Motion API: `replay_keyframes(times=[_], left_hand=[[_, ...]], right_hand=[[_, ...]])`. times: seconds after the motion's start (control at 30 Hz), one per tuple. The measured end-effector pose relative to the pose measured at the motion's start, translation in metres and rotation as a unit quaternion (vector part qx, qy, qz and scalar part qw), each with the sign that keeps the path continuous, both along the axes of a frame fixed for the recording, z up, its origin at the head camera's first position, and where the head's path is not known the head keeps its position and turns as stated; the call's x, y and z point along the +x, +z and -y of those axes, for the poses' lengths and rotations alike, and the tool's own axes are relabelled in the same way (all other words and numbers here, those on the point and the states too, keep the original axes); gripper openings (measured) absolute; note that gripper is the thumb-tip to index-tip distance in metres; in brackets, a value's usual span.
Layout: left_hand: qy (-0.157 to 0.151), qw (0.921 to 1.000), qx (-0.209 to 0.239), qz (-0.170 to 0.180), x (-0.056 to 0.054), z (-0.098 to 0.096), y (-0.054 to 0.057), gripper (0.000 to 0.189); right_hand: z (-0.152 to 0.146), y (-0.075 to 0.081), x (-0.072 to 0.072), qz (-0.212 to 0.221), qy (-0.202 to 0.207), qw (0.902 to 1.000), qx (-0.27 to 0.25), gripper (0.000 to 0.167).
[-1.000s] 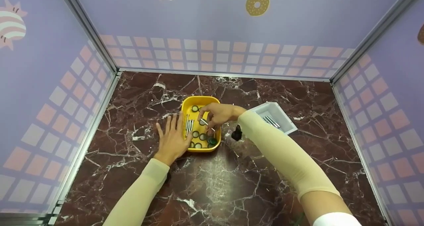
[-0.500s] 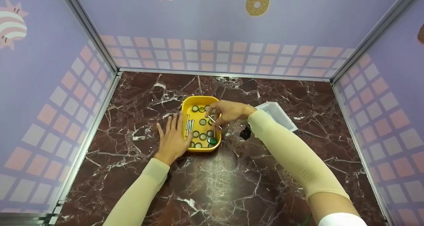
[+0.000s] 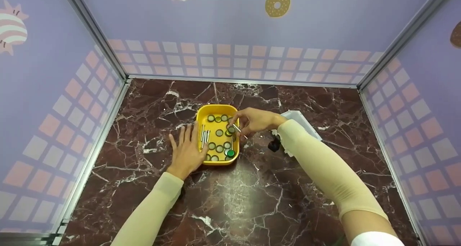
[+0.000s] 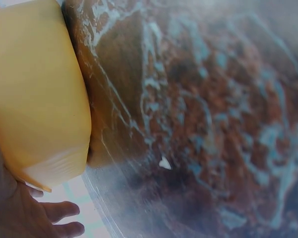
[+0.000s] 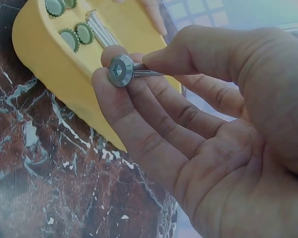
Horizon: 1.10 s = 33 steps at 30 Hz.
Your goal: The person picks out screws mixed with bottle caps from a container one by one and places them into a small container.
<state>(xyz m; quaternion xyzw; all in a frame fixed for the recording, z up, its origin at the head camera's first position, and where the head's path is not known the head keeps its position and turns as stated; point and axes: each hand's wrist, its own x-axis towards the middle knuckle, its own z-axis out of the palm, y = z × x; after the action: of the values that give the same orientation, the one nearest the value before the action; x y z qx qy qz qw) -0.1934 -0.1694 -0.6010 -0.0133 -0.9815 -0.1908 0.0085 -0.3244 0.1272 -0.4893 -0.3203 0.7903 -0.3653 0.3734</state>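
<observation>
A yellow tray [image 3: 218,106] holds several bottle caps [image 3: 219,132], one with its green top up, and several silver bolts [image 3: 205,136] lying along its left side. My left hand [image 3: 187,150] lies at the tray's left side with its fingers straight and spread, thumb over the rim; in the left wrist view the tray's outer wall [image 4: 39,99] fills the left. Over the tray's right rim, my right hand [image 3: 257,120] pinches a bolt between thumb and fingers. The right wrist view shows this bolt's round head [image 5: 120,70] with a hex socket, its shank partly hidden by the thumb.
A whitish bin [image 3: 306,124] stands to the right of the tray, partly hidden behind my right forearm. A black object [image 3: 274,144] sits under my right wrist. Patterned panels [image 3: 223,26] enclose the dark marbled surface [image 3: 230,202] at the back and both sides.
My right hand has moved to the right with the bolt, from over the tray's middle to its right rim, uncovering more bottle caps. My left hand has stayed in place.
</observation>
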Motion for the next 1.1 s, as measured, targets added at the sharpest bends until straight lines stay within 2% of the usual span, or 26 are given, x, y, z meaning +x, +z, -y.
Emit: replay_keyframes(times=[0.27, 0.4, 0.6, 0.87, 0.97, 1.1], left_hand=[[0.002, 1.0, -0.001, -0.009, -0.001, 0.001, -0.002, 0.09], [0.004, 1.0, 0.0, -0.006, -0.001, 0.0, -0.001, 0.09], [0.004, 1.0, -0.003, -0.006, 0.0, 0.001, -0.001, 0.089], [0.007, 0.9999, -0.002, -0.011, 0.001, 0.001, -0.003, 0.09], [0.006, 0.9999, 0.002, -0.012, 0.0, 0.001, -0.004, 0.09], [0.006, 1.0, 0.001, -0.004, -0.001, 0.001, -0.003, 0.091]], right_hand=[[-0.018, 0.007, 0.0, 0.006, -0.027, 0.9996, -0.004, 0.048], [-0.031, 0.008, 0.0, -0.013, -0.034, 0.9993, 0.002, 0.047], [-0.051, 0.01, 0.001, -0.017, -0.052, 0.9985, 0.006, 0.048], [-0.081, 0.01, -0.001, 0.041, -0.104, 0.9937, 0.008, 0.052], [-0.095, 0.01, -0.003, 0.045, -0.114, 0.9924, 0.006, 0.053], [-0.112, 0.01, -0.006, 0.028, -0.122, 0.9921, 0.004, 0.048]])
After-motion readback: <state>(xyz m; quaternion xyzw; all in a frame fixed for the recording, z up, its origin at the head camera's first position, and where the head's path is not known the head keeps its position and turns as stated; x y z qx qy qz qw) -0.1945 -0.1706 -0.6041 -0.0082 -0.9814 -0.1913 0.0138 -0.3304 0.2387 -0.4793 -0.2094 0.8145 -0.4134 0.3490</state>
